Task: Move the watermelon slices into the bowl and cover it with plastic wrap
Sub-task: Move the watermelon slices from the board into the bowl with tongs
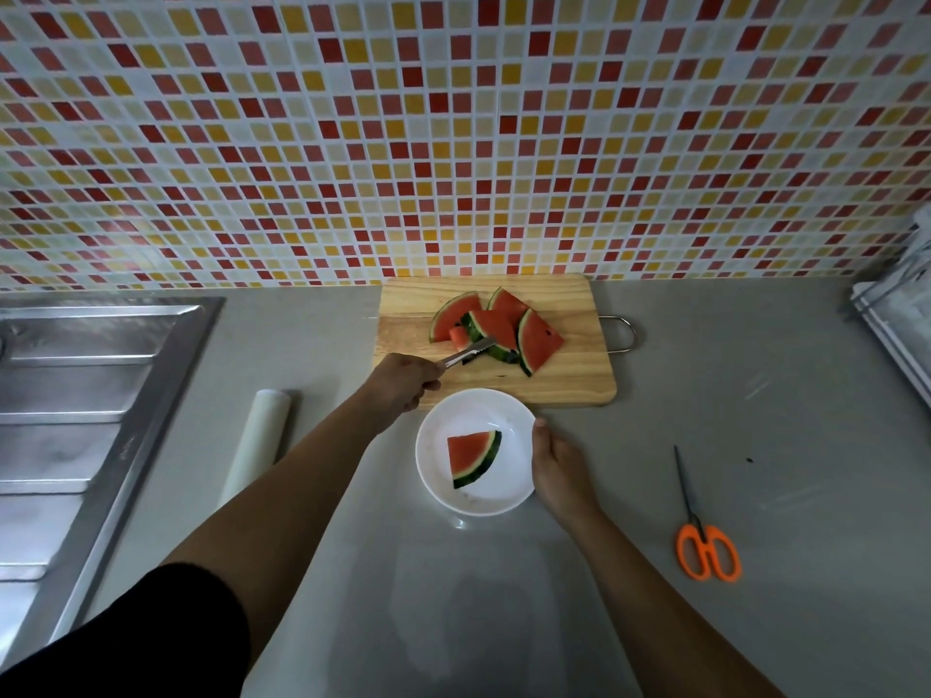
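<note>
A white bowl point(509, 491) sits on the grey counter with one watermelon slice point(471, 455) lying in it. Behind it, several more watermelon slices point(539, 342) are piled on a wooden cutting board point(574, 380). My left hand point(403, 382) grips metal tongs point(466, 354), whose serrated tips close on the rind end of a slice in the pile's middle. My right hand point(556, 466) rests against the bowl's right rim, fingers curled on its edge. A roll of plastic wrap point(259, 440) lies to the left of my left forearm.
Orange-handled scissors point(705, 541) lie on the counter at the right. A steel sink drainboard point(85, 405) fills the left side. A rack with white items point(902, 314) stands at the far right. The tiled wall rises right behind the board.
</note>
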A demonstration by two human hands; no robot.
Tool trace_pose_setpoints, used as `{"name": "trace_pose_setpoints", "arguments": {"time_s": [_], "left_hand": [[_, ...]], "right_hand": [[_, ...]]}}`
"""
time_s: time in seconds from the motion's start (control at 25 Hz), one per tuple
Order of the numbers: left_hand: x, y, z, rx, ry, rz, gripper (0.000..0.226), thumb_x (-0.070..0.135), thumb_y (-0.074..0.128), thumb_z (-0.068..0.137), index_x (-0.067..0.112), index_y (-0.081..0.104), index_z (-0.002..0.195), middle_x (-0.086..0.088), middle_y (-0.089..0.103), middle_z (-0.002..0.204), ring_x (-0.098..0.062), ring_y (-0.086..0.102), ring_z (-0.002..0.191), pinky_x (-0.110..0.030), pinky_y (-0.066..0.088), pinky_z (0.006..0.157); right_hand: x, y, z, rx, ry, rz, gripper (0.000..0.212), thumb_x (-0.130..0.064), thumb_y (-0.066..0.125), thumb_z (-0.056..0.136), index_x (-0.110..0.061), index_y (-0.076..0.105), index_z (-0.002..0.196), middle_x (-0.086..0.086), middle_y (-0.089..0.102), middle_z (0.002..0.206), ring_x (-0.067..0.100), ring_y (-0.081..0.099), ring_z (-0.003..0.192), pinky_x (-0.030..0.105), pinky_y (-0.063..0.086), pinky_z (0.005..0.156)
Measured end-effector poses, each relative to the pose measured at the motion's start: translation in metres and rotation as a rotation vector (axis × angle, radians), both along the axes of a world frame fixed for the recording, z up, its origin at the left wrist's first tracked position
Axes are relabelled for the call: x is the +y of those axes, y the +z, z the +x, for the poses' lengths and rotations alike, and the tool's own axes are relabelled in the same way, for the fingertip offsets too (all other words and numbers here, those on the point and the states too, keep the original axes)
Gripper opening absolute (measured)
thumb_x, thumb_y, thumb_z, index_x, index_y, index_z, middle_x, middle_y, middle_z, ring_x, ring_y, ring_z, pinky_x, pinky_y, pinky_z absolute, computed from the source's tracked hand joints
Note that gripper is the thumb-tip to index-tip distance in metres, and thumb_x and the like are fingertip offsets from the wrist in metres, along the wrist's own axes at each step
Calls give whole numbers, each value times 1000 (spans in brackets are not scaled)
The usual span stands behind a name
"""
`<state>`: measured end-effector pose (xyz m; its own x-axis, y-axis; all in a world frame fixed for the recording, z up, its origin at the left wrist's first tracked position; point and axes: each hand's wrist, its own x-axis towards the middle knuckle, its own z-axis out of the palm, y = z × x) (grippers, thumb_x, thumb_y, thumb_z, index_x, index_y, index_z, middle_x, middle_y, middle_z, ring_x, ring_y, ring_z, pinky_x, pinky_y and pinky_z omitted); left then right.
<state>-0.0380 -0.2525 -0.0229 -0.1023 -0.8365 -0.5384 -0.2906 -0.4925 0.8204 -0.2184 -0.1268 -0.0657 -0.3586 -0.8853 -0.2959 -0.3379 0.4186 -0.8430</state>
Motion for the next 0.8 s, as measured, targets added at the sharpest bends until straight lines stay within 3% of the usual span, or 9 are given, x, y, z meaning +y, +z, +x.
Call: {"name": "trace_pose_setpoints", "arguments": {"time_s": [0.28, 0.6, 0.8], "left_hand": [[-3, -4, -2, -19, -3, -124, 12, 12, 58, 90, 12, 62, 79, -4, 54, 66, -11, 36, 50, -20, 31, 43], [6, 4, 12, 211, 52, 24, 12, 7, 55, 91, -3, 61, 93, -6, 43, 66, -7, 29, 44, -17, 24, 40], [21, 32, 57, 245, -178, 9, 15, 8, 55, 91, 1, 68, 93, -1, 44, 62, -8, 29, 48, -17, 24, 42]], "right_hand": [[1, 3, 0, -5, 13, 5, 53, -35, 30, 100, 3, 63, 82, 18, 66, 78, 31, 62, 76, 39, 47, 72], [1, 4, 0, -23, 20, 31, 53, -38, 29, 100, -2, 65, 85, 14, 67, 80, 27, 63, 78, 37, 48, 72], [1, 7, 0, -30, 24, 43, 55, -39, 29, 99, 0, 61, 78, 13, 64, 73, 27, 60, 72, 36, 45, 67]]}}
